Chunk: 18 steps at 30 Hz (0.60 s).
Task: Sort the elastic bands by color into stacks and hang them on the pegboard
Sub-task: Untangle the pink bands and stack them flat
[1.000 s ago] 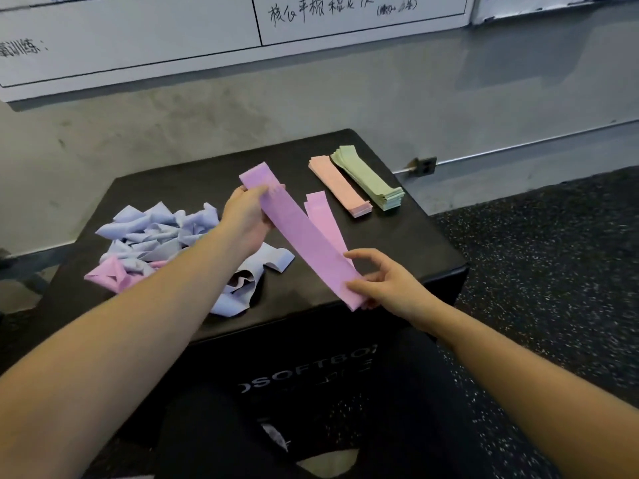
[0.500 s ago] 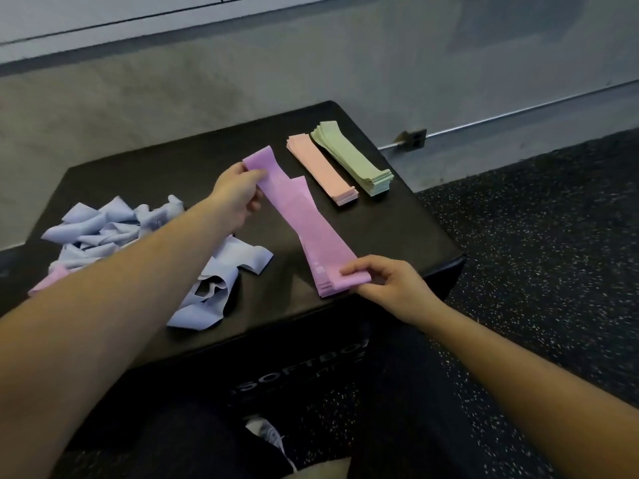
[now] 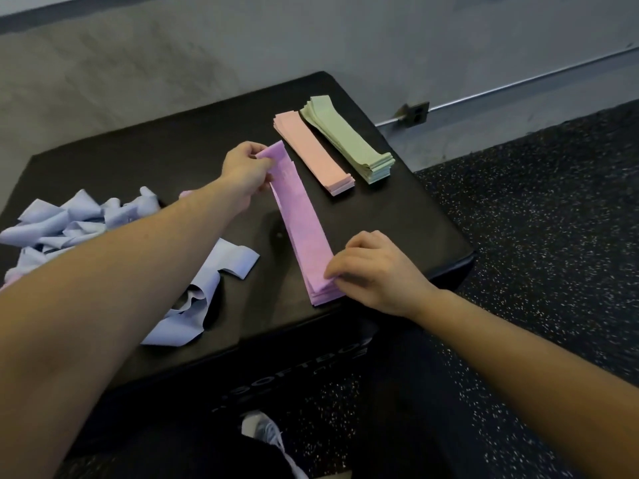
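a speckled dark rubber floor (image 3: 553,236) fills the right side, meeting a grey wall (image 3: 311,39) along the back. against that wall sits a black padded box serving as a desk (image 3: 173,160), with pale lettering on its front face that is too blurred to read. both bare forearms reach in from the bottom corners. on the left part of the desk lies a loose, crumpled pile of pale blue elastic bands (image 3: 69,223), some trailing toward the front edge, with a little pink showing at the far left. down the middle, running diagonally from back to front, lies a flat stack of lilac bands (image 3: 304,233). the left hand (image 3: 245,171) grips the far end of the top lilac band, fingers curled under it and thumb on top, lifting that end slightly off the stack. the right hand (image 3: 370,267) rests on the near end of the lilac stack, close to the desk's front edge, its fingers bent down and pinching the edge of the stack. at the back right of the desk two neat stacks lie side by side, touching or nearly so: a peach-pink stack (image 3: 314,152) and, to its right, a thicker pale green stack (image 3: 349,140). a grey-and-white shoe (image 3: 266,440) shows at the bottom
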{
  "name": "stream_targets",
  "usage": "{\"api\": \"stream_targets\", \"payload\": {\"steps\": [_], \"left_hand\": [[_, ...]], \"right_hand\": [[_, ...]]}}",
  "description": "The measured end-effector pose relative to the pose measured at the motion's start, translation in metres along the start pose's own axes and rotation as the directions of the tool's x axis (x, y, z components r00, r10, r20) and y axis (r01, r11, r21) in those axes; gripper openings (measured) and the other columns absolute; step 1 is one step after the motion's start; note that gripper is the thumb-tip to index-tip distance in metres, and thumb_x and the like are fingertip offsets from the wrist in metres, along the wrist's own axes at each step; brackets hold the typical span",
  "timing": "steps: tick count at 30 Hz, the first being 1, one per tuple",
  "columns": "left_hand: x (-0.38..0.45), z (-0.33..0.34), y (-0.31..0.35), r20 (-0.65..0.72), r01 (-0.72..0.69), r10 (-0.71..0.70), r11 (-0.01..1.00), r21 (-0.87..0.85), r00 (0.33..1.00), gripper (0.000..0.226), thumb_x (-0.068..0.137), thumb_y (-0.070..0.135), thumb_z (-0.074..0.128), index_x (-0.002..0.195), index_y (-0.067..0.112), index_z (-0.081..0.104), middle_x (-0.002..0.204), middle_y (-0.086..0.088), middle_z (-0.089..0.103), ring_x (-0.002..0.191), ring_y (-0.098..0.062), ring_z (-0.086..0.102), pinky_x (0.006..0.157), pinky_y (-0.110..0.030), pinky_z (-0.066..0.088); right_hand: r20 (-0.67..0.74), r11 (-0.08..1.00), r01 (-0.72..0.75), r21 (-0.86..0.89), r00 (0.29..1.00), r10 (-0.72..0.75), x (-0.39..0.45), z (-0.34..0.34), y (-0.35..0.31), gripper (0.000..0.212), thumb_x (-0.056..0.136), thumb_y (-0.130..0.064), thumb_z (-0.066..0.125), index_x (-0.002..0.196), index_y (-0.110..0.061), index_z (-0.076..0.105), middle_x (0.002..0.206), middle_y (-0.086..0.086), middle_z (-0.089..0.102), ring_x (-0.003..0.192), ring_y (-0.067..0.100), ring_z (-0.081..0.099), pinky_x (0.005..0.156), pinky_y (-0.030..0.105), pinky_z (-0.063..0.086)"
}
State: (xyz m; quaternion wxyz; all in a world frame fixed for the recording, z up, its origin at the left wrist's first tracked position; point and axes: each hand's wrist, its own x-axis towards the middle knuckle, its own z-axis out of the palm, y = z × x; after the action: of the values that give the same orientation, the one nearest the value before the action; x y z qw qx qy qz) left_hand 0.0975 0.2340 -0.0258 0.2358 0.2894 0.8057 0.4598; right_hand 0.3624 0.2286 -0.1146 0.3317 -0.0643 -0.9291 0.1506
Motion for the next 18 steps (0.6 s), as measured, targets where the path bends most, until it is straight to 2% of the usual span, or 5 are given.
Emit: {"api": "stream_targets", "payload": {"steps": [4, 9, 14, 18], "left_hand": [[0.013, 0.012, -0.009, 0.001, 0.006, -0.006, 0.999, 0.033, 1.0, 0.016, 0.1, 0.015, 0.062, 0.116, 0.021, 0.061, 0.108, -0.005, 0.063, 0.08, -0.012, 0.063, 0.063, -0.02, 0.054], [0.032, 0.025, -0.026, -0.011, 0.043, -0.042, 0.997, 0.069, 0.999, 0.018, 0.097, 0.01, 0.063, 0.113, 0.02, 0.063, 0.105, -0.005, 0.062, 0.08, -0.013, 0.062, 0.06, -0.02, 0.05], [0.043, 0.037, -0.039, -0.009, 0.079, -0.078, 0.994, 0.074, 0.997, 0.021, 0.097, 0.009, 0.063, 0.115, 0.02, 0.062, 0.105, -0.004, 0.063, 0.079, -0.012, 0.061, 0.06, -0.02, 0.049], [0.043, 0.037, -0.041, -0.043, 0.079, -0.077, 0.996, 0.031, 0.996, 0.025, 0.097, 0.011, 0.065, 0.119, 0.021, 0.058, 0.107, -0.003, 0.063, 0.081, -0.012, 0.064, 0.063, -0.02, 0.051]], "right_hand": [[0.108, 1.0, 0.016, 0.012, 0.994, -0.017, 0.004, 0.01, 0.012, 0.01, 0.089, -0.025, 0.073, 0.098, -0.022, 0.075, 0.106, -0.007, 0.069, 0.099, 0.016, 0.057, 0.081, 0.033, 0.043], [0.245, 0.992, -0.068, 0.104, 0.969, 0.041, 0.002, 0.021, 0.019, 0.011, 0.087, -0.029, 0.07, 0.096, -0.025, 0.076, 0.097, -0.01, 0.066, 0.088, 0.013, 0.058, 0.076, 0.036, 0.045], [0.272, 0.97, -0.155, 0.188, 0.957, 0.1, 0.003, 0.021, 0.02, 0.015, 0.084, -0.031, 0.07, 0.096, -0.025, 0.076, 0.095, -0.01, 0.063, 0.086, 0.013, 0.058, 0.078, 0.035, 0.043], [0.282, 0.935, -0.234, 0.266, 0.947, 0.157, 0.005, 0.018, 0.023, 0.016, 0.087, -0.028, 0.072, 0.102, -0.023, 0.074, 0.097, -0.011, 0.066, 0.09, 0.009, 0.059, 0.087, 0.035, 0.046]]}}
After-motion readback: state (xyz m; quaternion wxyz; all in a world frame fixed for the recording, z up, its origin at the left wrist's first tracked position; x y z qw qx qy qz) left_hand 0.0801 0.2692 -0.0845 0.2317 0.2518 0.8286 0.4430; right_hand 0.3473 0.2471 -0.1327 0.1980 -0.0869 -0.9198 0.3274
